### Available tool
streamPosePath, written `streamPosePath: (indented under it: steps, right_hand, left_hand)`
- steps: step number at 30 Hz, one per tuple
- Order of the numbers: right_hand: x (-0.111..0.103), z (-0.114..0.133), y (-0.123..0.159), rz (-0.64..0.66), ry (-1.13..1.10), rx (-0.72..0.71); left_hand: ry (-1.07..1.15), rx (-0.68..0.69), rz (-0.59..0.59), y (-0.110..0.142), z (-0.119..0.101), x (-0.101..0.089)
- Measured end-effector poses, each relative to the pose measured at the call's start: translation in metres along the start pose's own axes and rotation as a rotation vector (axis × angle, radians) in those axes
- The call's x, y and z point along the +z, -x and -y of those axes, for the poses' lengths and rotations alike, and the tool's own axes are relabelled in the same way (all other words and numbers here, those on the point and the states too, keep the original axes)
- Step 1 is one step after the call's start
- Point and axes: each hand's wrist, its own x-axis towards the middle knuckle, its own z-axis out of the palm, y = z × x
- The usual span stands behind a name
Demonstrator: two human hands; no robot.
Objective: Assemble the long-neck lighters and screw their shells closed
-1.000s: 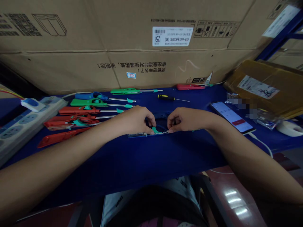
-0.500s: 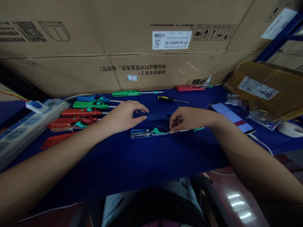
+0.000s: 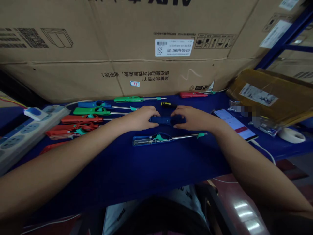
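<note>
- Blue cover [image 3: 166, 120], just beyond the opened lighter [image 3: 152, 140], is gripped at its ends by left hand [image 3: 143, 118] and right hand [image 3: 189, 118]
- Exposed innards [image 3: 159, 137] might shift if the cover drops there
- Screwdriver [image 3: 167, 104] could roll if right hand nudges it

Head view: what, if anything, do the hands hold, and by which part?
The blue shell, held by its ends: the left hand grips the left end, the right hand the right.

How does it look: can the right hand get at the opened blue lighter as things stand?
Probably yes: the opened blue lighter lies close to the right hand, with nothing visible between, though that hand seems to hold a blue shell piece.
</note>
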Motion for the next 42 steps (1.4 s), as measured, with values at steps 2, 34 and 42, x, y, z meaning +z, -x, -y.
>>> streamPosePath:
  steps: [2,34,42]
  right_hand:
    - [-0.002,0.001,0.0,-0.02,0.043,-0.001]
    - [0.001,0.037,0.006,0.218,-0.369,-0.202]
    - [0.011,0.033,0.003,0.152,-0.367,-0.283]
  left_hand:
    - [-0.001,-0.007,-0.038,0.003,0.001,-0.002]
    - [0.233,0.019,-0.198,0.096,-0.034,0.01]
    - [0.228,-0.003,-0.231,0.096,-0.034,0.013]
